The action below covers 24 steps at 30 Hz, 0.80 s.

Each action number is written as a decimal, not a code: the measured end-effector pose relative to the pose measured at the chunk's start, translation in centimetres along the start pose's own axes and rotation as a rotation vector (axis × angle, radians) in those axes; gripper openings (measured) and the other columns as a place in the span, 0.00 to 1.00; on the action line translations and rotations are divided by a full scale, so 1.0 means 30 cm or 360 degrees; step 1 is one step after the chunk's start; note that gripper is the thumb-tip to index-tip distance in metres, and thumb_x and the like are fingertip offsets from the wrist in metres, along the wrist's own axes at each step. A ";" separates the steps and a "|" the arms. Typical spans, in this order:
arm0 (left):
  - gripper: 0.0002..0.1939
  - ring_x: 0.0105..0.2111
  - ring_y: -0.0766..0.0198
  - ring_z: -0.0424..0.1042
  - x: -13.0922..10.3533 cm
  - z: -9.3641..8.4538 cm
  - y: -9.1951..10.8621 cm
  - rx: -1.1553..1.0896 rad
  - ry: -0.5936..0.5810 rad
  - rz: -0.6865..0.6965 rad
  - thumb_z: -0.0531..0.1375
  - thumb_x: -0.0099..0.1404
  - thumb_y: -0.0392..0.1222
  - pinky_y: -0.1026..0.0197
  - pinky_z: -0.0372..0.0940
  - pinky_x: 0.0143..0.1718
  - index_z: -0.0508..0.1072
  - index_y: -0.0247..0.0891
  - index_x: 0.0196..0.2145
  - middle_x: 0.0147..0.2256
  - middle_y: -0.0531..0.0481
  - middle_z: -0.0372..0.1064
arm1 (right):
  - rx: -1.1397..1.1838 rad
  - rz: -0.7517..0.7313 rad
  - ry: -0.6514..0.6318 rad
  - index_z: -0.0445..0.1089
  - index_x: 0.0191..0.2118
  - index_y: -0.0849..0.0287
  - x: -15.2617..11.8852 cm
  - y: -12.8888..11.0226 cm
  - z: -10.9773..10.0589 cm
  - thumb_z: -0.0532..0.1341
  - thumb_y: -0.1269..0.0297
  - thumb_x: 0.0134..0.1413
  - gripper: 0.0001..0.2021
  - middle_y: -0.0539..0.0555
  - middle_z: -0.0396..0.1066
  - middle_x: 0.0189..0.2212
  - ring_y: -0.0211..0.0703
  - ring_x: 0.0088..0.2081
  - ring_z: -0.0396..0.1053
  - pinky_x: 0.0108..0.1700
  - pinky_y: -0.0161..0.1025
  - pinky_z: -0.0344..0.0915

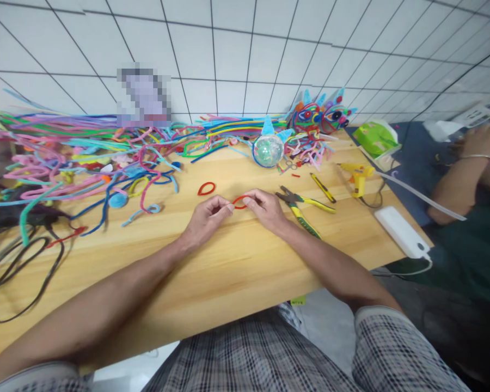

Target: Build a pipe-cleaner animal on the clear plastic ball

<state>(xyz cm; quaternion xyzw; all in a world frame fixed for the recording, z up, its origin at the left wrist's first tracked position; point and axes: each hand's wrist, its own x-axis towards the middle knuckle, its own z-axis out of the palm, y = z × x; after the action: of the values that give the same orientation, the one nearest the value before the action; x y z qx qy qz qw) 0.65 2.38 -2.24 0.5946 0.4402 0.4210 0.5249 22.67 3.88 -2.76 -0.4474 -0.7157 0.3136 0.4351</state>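
Between my two hands is a red pipe cleaner (240,206), bent into a small loop above the wooden table. The fingers of my left hand (210,216) pinch its left end. On the other side, my right hand (266,208) grips it between thumb and fingers. A second red pipe cleaner loop (206,189), leaf-shaped, lies on the table just beyond my left hand. Right of my right hand rest pliers (298,209) with yellow and green handles. Past my hands stands a clear ball (268,152) with blue pipe cleaner spikes and sparkly filling.
Many coloured pipe cleaners (85,158) cover the left and back of the table (228,272). Black cables (24,267) lie at left. To the right are a utility knife (323,188), a yellow glue gun (360,177), a white power bank (402,231) and a co-worker's arm (457,174).
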 end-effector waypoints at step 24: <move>0.21 0.51 0.53 0.82 -0.036 0.002 -0.005 0.0241 0.0100 0.0325 0.65 0.75 0.57 0.49 0.74 0.58 0.79 0.39 0.55 0.53 0.38 0.83 | -0.0210 -0.0090 -0.0151 0.81 0.44 0.57 -0.032 -0.027 0.020 0.65 0.65 0.70 0.06 0.51 0.80 0.34 0.40 0.34 0.73 0.41 0.38 0.70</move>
<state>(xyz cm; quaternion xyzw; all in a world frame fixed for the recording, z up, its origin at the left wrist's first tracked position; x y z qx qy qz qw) 0.43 1.33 -2.43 0.6607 0.4241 0.4562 0.4190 22.05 2.65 -2.67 -0.4394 -0.7670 0.2742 0.3789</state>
